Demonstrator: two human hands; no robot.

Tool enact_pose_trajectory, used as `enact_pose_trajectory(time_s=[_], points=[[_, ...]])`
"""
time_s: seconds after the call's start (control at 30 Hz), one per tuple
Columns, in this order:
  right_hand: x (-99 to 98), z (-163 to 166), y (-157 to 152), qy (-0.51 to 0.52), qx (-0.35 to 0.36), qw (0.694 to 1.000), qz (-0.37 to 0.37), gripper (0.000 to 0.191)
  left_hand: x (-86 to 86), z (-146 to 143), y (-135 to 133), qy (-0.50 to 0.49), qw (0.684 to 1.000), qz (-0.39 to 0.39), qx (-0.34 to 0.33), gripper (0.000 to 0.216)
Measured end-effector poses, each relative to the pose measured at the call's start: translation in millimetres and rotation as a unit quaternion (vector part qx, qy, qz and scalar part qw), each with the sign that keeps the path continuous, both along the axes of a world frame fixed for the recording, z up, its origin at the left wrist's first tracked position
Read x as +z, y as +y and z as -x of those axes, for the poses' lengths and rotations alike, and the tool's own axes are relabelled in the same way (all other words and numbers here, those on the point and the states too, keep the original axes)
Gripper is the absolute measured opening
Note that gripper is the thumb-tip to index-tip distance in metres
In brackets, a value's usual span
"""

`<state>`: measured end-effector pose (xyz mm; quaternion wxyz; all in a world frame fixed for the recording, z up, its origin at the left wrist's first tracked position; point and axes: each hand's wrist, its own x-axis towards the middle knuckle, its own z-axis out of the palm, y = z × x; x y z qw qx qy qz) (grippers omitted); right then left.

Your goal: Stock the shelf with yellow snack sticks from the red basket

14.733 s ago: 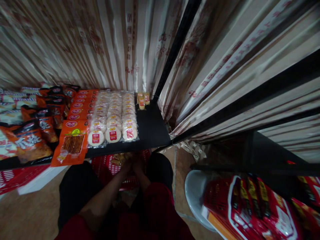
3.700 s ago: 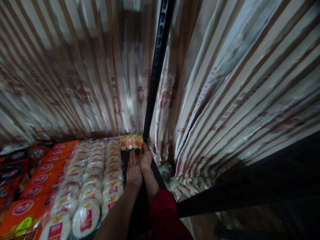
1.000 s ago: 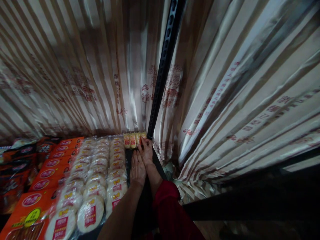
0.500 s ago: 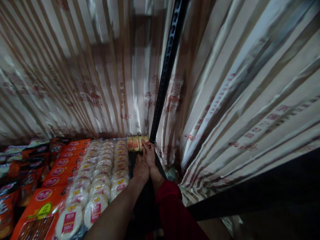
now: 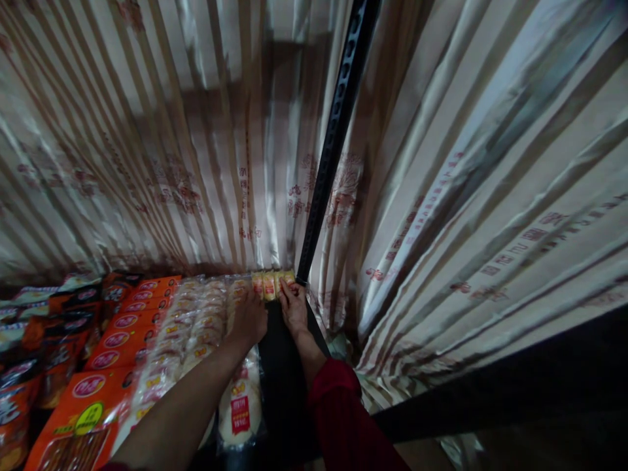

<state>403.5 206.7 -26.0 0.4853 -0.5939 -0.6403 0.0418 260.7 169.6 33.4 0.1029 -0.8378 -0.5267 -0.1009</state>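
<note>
Small yellow packets (image 5: 269, 286) stand in a short row at the back corner of the black shelf (image 5: 284, 392). My right hand (image 5: 295, 309) reaches to the right end of that row, fingers stretched out and touching the packets. Over the right-hand column of round, pale, clear-wrapped cakes (image 5: 240, 405), my left hand (image 5: 251, 320) sits close to the row's left end. Its fingertips are mostly hidden by the back of the hand, and contact there is unclear.
Left of the cakes lie orange snack packs (image 5: 91, 386) and darker orange-and-black bags (image 5: 61, 340). A black perforated post (image 5: 333, 131) rises at the shelf corner. Pleated printed curtains (image 5: 220, 144) hang behind and to the right. A dark bar (image 5: 490, 366) crosses the lower right.
My left hand has moved left, away from my right hand, to the yellow row's left end. My right hand stays at the right end. The view has shifted slightly.
</note>
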Motion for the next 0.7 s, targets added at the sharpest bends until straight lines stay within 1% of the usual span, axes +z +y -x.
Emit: enact_pose_trajectory(time_s=[0.1, 0.17, 0.3, 0.4, 0.5, 0.6, 0.7], points=[[-2.6, -0.2, 1.6, -0.003, 0.002, 1.0, 0.005, 0.038, -0.6, 0.5, 0.5, -0.006, 1.0, 0.003, 0.019, 0.035], [-4.1, -0.3, 2.2, -0.007, 0.0, 1.0, 0.007, 0.038, 1.2, 0.8, -0.3, -0.001, 1.0, -0.003, 0.018, 0.034], [-5.0, 0.1, 1.8, -0.015, -0.009, 1.0, 0.002, 0.038, 4.3, -3.1, 2.0, -0.009, 0.999, -0.048, -0.012, 0.035], [-4.8, 0.8, 1.2, -0.021, -0.012, 1.0, 0.005, 0.038, 0.3, -12.6, 10.2, -0.042, 0.995, -0.073, -0.049, 0.041], [-4.6, 1.2, 0.9, -0.024, -0.013, 1.0, 0.011, 0.039, -8.3, -21.9, 19.0, -0.056, 0.994, -0.058, -0.071, 0.047], [-3.4, 1.5, 0.2, -0.033, -0.015, 0.999, 0.014, 0.04, -15.0, -24.5, 22.4, -0.047, 0.998, -0.016, -0.043, 0.05], [-1.5, 2.0, -1.2, -0.049, -0.016, 0.999, 0.015, 0.04, -15.9, -22.5, 20.8, -0.026, 0.999, 0.024, -0.025, 0.051]])
